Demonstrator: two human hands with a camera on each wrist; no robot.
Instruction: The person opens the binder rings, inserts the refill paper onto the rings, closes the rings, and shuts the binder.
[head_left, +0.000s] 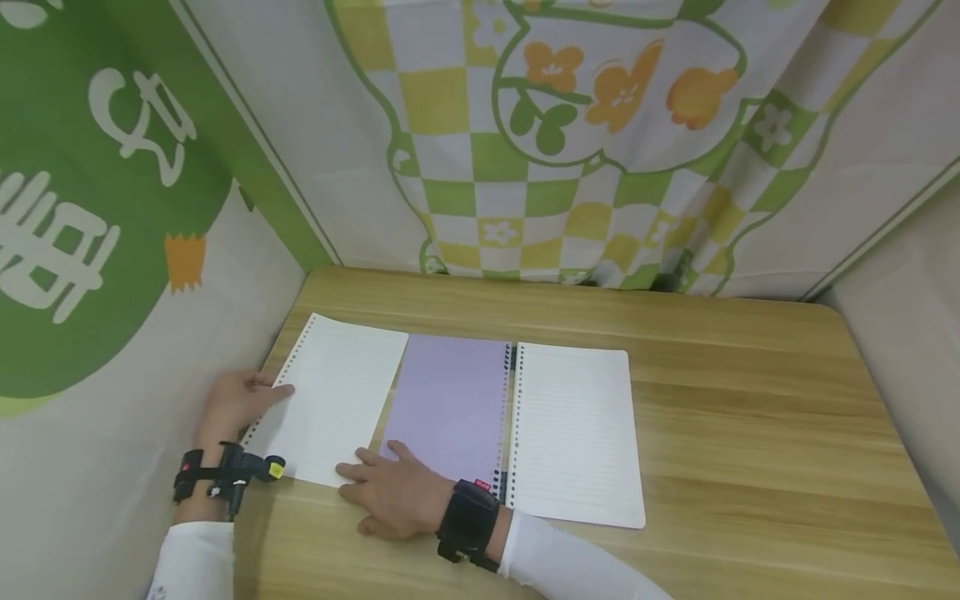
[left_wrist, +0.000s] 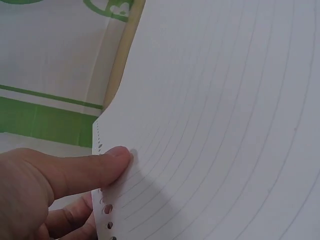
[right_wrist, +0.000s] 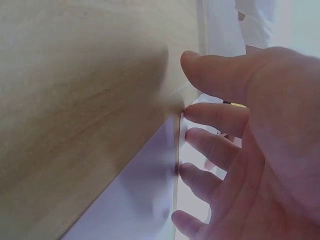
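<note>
White lined loose-leaf paper (head_left: pixel 341 392) with punched holes down its left edge lies at the left of the table. My left hand (head_left: pixel 238 404) pinches that holed edge, thumb on top and fingers beneath; in the left wrist view the paper (left_wrist: pixel 210 120) bends upward there. At the paper's lower right corner, my right hand (head_left: pixel 401 492) is spread, its fingertips against the edge. Part of the hand lies over a purple notebook cover (head_left: pixel 453 392). To the right of the cover, joined by a dark binding strip (head_left: pixel 513 358), is another lined white page (head_left: pixel 576 433).
The wooden table (head_left: pixel 750 417) extends to the right of the notebook. A patterned curtain (head_left: pixel 525 192) hangs along the back edge, and a green and white cloth wall (head_left: pixel 112 250) stands close at the left.
</note>
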